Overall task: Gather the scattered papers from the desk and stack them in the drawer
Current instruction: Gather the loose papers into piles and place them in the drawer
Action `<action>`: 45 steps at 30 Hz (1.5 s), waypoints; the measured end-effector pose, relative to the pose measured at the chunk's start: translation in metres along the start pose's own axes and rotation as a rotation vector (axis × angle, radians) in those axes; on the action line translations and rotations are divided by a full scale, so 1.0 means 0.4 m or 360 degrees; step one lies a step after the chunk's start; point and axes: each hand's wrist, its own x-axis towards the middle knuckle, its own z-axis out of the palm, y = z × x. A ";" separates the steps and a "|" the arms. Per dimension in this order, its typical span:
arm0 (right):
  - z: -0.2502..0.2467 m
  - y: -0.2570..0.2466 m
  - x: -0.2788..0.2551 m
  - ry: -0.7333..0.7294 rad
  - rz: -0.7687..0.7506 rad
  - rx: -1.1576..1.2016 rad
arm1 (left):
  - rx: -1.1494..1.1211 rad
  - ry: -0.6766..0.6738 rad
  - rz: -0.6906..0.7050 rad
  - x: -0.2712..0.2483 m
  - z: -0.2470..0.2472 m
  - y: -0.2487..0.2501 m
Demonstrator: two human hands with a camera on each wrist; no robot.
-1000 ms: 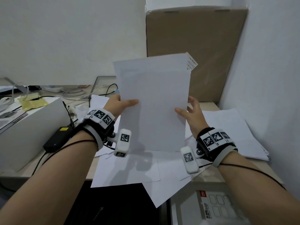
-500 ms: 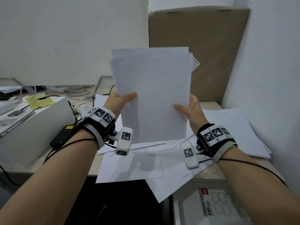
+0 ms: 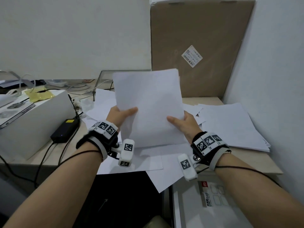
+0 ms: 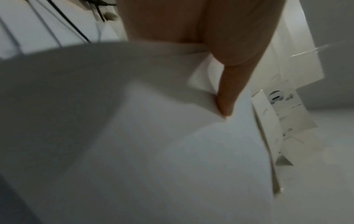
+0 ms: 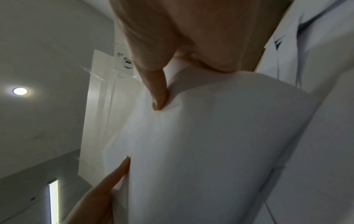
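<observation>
Holding a gathered sheaf of papers (image 3: 148, 106) upright above the counter (image 3: 246, 159), my left hand (image 3: 119, 116) and right hand (image 3: 186, 123) each pinching a side edge. Loose sheets (image 3: 130, 162) still litter the counter beneath the sheaf; nothing's stacked in a drawer yet.

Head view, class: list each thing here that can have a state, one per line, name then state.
Held sheaf of papers: upright, lifted off the desk, gripped at both side edges.
Left hand: pinches the sheaf's left edge.
Right hand: pinches the sheaf's right edge.
Loose sheets: scattered on the desk, overhanging its front edge.
Side pile of papers: lying flat, roughly stacked.
Cardboard box: upright in the corner.
Power adapter: cabled, small light on.
</observation>
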 end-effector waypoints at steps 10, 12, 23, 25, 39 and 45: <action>-0.047 0.000 -0.058 -0.0110 0.0137 -0.0208 | -0.0175 0.0052 0.0198 -0.021 0.066 0.087; -0.060 0.006 -0.070 0.0033 0.0107 -0.0242 | -0.0209 -0.0042 0.0140 -0.031 0.078 0.072; -0.270 -0.008 -0.145 0.0344 0.0198 -0.0393 | 0.0215 -0.0334 -0.0239 -0.042 0.247 -0.087; -0.319 0.001 -0.168 0.0269 0.0317 -0.0461 | 0.0242 -0.0318 -0.0236 -0.029 0.293 -0.102; -0.617 0.020 -0.261 0.1246 0.0431 -0.0427 | 0.1952 -0.0773 -0.0192 0.001 0.536 -0.150; -0.647 0.041 -0.255 0.1212 0.0502 -0.0453 | 0.2094 -0.0856 -0.0128 0.025 0.567 -0.160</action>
